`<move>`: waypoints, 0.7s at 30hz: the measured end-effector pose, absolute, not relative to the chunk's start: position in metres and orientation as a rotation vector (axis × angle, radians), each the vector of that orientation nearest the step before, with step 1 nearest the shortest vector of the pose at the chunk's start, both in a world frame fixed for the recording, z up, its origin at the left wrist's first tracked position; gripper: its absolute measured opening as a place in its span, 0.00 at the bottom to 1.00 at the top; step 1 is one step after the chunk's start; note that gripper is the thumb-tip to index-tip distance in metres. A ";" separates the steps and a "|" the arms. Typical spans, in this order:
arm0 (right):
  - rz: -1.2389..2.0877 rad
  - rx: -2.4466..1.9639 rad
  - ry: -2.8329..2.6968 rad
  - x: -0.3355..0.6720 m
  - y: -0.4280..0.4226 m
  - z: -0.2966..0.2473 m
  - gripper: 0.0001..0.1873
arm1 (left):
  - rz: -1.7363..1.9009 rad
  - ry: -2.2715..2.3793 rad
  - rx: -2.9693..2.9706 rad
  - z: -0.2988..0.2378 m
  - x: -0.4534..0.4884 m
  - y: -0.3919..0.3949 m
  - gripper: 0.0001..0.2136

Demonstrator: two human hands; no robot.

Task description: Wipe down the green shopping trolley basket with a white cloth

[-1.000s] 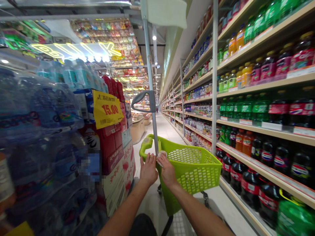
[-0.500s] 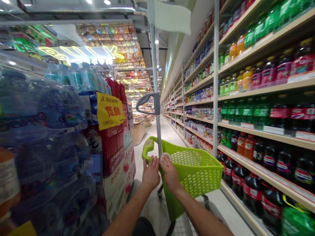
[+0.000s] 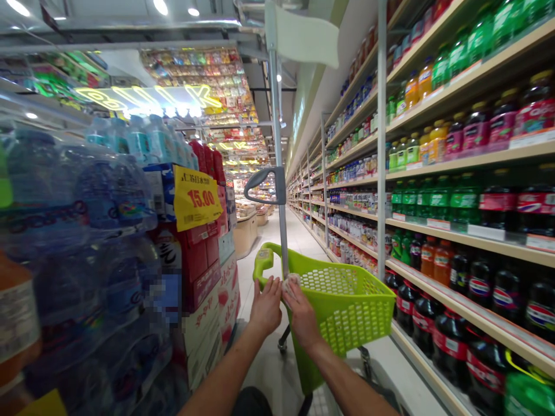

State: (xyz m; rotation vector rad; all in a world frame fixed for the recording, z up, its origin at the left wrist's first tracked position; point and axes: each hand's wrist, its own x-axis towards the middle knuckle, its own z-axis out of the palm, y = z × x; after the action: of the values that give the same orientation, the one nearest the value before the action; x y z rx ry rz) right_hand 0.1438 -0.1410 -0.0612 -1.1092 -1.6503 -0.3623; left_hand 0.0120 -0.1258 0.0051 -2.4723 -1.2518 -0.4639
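Observation:
A lime-green plastic shopping cart (image 3: pixel 366 318) with a perforated basket stands in front of me. My left hand (image 3: pixel 266 309) lies with its fingers stretched out on the cart's near rim, just below the green handle (image 3: pixel 261 264). Close beside it, my right hand (image 3: pixel 302 318) presses a crumpled whitish cloth or tissue (image 3: pixel 291 281) against the rim at the foot of a grey pole (image 3: pixel 284 237). The pole rises from the cart and bears a grey loop grip (image 3: pixel 265 186) and a pale flag (image 3: pixel 307 39). Part of the cloth is hidden under the right fingers.
Shelves (image 3: pixel 455 222) of bottled drinks line the right side. On the left, shrink-wrapped water bottles (image 3: pixel 87 196) and stacked cartons (image 3: pixel 206 260) stand close by, with a yellow price sign (image 3: pixel 197 198). A pale tiled aisle (image 3: pixel 277 228) runs ahead between them.
The view has shifted slightly, so the surroundings sit a little lower and further right. Both hands stay at the cart rim, the right one still pressing the cloth.

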 end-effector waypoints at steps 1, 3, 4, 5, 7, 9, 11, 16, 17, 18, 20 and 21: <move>-0.383 -1.118 -1.685 0.141 -0.144 -0.069 0.23 | -0.467 -1.262 -2.456 0.007 0.007 -0.123 0.32; -0.412 -1.151 -1.774 0.147 -0.152 -0.096 0.22 | -0.480 -1.298 -2.416 0.010 -0.002 -0.117 0.32; -0.418 -1.174 -1.818 0.152 -0.156 -0.112 0.21 | -0.488 -1.315 -2.402 0.011 -0.006 -0.115 0.33; -0.417 -1.200 -1.850 0.158 -0.160 -0.126 0.20 | -0.496 -1.327 -2.395 0.011 -0.008 -0.113 0.33; -0.402 -1.230 -1.861 0.166 -0.166 -0.138 0.17 | -0.513 -1.338 -2.391 0.009 -0.009 -0.111 0.33; -0.383 -1.206 -1.815 0.164 -0.167 -0.125 0.17 | -0.532 -1.353 -2.388 0.006 -0.008 -0.110 0.33; -0.373 -1.142 -1.767 0.156 -0.165 -0.092 0.18 | -0.536 -1.354 -2.389 0.004 -0.007 -0.110 0.34; -0.334 -1.129 -1.846 0.141 -0.162 -0.061 0.17 | -0.498 -1.346 -2.412 0.006 -0.007 -0.112 0.34; -0.301 -1.163 -1.874 0.142 -0.165 -0.074 0.16 | -0.497 -1.349 -2.415 0.006 -0.007 -0.112 0.34; -0.256 -1.203 -1.897 0.144 -0.169 -0.090 0.15 | -0.499 -1.354 -2.416 0.006 -0.007 -0.112 0.34; -0.138 -1.294 -1.921 0.148 -0.174 -0.118 0.13 | -0.513 -1.365 -2.411 0.005 -0.007 -0.111 0.34; -0.098 -1.327 -1.909 0.150 -0.175 -0.124 0.14 | -0.520 -1.366 -2.407 0.004 -0.007 -0.111 0.35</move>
State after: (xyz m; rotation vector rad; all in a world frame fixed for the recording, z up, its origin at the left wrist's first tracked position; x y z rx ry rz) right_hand 0.1501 -0.1754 -0.1238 -1.3275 -1.9088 -0.0977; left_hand -0.0066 -0.1111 0.0042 -2.4074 -1.3663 -0.5201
